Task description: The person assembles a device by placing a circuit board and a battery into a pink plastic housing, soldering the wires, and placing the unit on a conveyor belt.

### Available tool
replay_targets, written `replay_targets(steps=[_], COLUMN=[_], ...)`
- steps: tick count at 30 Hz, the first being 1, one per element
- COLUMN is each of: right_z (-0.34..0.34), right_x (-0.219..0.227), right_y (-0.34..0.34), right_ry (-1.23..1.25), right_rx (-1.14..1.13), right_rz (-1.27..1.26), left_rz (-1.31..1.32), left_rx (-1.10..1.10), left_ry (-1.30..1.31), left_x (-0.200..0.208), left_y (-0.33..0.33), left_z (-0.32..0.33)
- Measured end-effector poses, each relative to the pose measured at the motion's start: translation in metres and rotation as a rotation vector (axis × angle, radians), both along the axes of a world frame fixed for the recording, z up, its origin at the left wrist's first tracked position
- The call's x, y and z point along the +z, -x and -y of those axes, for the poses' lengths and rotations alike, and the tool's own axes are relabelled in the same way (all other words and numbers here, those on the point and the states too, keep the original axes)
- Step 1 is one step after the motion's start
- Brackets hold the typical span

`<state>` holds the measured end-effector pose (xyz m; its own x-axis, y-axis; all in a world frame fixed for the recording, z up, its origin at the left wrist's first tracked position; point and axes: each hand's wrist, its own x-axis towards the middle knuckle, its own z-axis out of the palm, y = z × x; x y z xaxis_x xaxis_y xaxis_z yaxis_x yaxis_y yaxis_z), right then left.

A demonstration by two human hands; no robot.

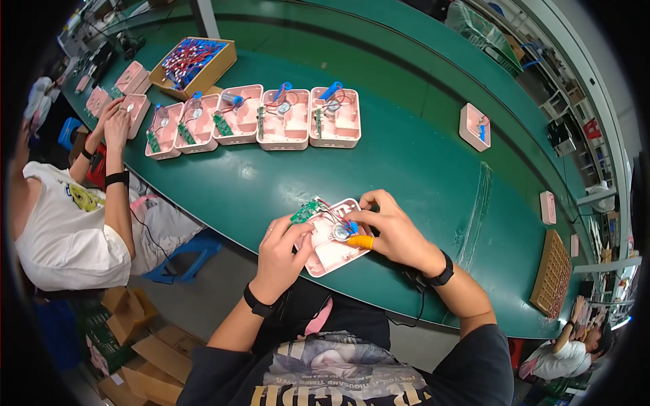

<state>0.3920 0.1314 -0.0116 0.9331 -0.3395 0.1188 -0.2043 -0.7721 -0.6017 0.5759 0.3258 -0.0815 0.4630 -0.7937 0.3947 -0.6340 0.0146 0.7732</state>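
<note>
Open pink case between two hands at the bench

Item, case: pink, open side up, slightly askew by the near edge of the bench; the landmark for this list.
Item, left hand: curled on the case's left edge, holding it.
Item, right hand: at the case's right side, thumb and forefinger narrowly spaced about the cell; from where I stand, I cannot tell whether they grip. Yellow cover on the thumb.
Item, cell: blue, inside the case, beside a round disc.
Item, board: green, wired, at the case's upper left corner.
Item, row of five pink cases: beyond the case, fitted with boards and wires.
Item, carton: beyond the case to the left, heaped with blue cells.
Item, tray: brown, gridded, well right of the case.
Item, co-worker: seated left of the case.
</note>
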Motion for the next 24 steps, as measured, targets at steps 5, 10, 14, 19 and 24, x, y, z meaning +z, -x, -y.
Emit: replay_targets(steps=[5,10,14,19,24], right_z=[0.027,0.049,0.054,0.049,0.044], right_x=[0.009,0.009,-0.007,-0.011,0.003], right_y=[-0.008,-0.01,-0.013,-0.021,-0.028], right_ry=[-0.15,-0.689,-0.534,0.033,0.056], right_rx=[0.094,-0.086,-0.275,-0.187,0.066], right_rz=[0.033,-0.025,-0.124,-0.002,0.149], left_rz=[-0.01,-0.186,-0.494,-0.679,-0.678], left_rx=[-0.008,0.098,0.082,0.073,0.104], left_ry=[0.025,0.061,0.034,0.056,0.096], left_x=[-0.002,0.015,0.007,-0.004,0.007], left_y=[0.0,0.009,0.001,-0.008,-0.01], left_z=[0.004,0.011,0.02,0.027,0.028])
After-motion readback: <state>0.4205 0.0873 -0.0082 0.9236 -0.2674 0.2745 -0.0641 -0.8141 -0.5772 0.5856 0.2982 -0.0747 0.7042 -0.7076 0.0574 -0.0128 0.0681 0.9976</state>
